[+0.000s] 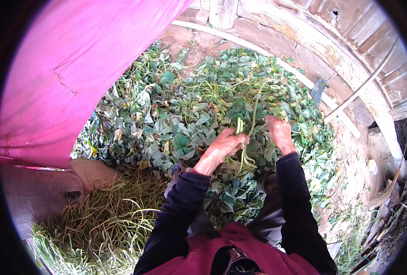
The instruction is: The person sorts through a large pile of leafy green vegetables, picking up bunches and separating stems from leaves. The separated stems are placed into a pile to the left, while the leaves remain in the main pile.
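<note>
My left hand (223,145) is closed around a small bundle of pale green stems (240,125), whose ends stick out above and below the fist. One longer stem (254,111) rises beyond the others towards the leaves. To the right, apart from the left hand, my right hand (280,132) has curled fingers near some yellow-green leaves; whether it pinches a leaf or stem is hidden. Beneath both hands spreads a broad heap of cut leafy vines (193,120), some leaves wilted or yellowed. It reaches in between my legs.
A pile of leafless stalks (110,213) lies at lower left, beside a wooden beam (38,196). Pink cloth (69,68) hangs at upper left. Beyond the leaves are a pale pole (231,36) and a plank wall (365,31). A thin stick (361,92) leans at right.
</note>
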Demonstrator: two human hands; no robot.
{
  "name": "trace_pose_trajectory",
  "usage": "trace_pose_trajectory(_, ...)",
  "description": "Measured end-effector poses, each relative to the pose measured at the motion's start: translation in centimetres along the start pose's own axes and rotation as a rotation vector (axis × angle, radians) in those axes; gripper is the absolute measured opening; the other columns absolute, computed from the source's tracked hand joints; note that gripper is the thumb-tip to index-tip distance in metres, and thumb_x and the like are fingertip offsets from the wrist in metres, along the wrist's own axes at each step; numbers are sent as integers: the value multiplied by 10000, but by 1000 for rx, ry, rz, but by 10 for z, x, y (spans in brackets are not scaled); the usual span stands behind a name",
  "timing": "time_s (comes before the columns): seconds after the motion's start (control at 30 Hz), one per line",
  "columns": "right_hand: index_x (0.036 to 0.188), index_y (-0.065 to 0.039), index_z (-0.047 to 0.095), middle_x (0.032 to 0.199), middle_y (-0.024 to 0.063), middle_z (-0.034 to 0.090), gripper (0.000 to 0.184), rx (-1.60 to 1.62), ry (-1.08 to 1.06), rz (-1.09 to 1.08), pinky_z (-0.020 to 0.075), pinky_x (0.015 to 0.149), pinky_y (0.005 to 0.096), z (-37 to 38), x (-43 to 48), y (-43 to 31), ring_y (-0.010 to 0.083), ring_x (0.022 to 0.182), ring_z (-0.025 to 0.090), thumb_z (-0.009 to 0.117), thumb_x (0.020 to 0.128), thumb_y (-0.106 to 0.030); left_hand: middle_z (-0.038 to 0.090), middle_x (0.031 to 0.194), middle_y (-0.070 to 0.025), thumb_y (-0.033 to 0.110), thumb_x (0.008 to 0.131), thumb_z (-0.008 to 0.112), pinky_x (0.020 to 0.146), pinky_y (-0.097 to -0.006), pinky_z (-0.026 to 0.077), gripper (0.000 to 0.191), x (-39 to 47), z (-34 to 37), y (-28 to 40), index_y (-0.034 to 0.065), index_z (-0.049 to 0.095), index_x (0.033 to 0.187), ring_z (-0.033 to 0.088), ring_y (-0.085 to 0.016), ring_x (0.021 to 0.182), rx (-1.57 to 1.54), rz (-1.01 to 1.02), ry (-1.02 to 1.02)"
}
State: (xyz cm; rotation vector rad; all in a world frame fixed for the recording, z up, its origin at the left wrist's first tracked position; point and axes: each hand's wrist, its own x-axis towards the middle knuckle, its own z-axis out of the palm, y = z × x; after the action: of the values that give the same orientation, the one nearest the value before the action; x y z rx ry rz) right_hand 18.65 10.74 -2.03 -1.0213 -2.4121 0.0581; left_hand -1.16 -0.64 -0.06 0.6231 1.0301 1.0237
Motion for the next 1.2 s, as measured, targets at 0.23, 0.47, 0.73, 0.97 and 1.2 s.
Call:
trace_pose_trajectory(0.23, 940, 3, 624, 730, 5, 603, 125, 1597, -128, 832, 274, 416, 177, -7, -3, -26, 39, 501, 438, 623, 829, -54, 605, 759, -29, 141, 819, 650, 368, -189, 202, 199, -1, -2, 7, -9, 606, 942, 324, -17, 418, -119, 71, 1)
trace_pose_trajectory(0.47, 1143, 45, 556, 901, 18, 612, 305, 1812, -305, 915, 359, 549, 161, -14, -5, -77, 48, 744, 524, 551, 853, -52, 587, 680, -6, 178, 821, 665, 381, -186, 208, 189, -4, -5, 7, 17, 615, 908, 329, -22, 432, -186, 80, -23)
trace_pose_trajectory(0.73, 1117, -15, 581, 842, 4, 583, 252, 1765, -257, 620, 246, 448, 166, -14, -5, -77, 26, 574, 395, 526, 872, -3, 563, 642, 27, 234, 754, 741, 388, -202, 223, 232, 2, -4, 4, 39, 622, 796, 350, -23, 441, -116, 95, 160)
trace_pose_trajectory(0.97, 967, -49, 525, 784, 3, 573, 109, 1598, -43, 634, 274, 437, 159, -14, -3, -76, 26, 536, 407, 463, 880, -24, 513, 579, 36, 349, 803, 688, 409, -202, 243, 343, 6, 6, 0, 33, 591, 712, 365, -28, 457, -18, 192, 281)
trace_pose_trajectory(1.2, 975, -14, 512, 807, 54, 608, 197, 1497, -76, 788, 283, 438, 167, -21, 0, -73, 38, 526, 389, 417, 802, -21, 598, 634, -32, 309, 842, 641, 536, -255, 404, 312, 3, 3, -8, 2, 634, 786, 511, -78, 597, 212, 303, 124)
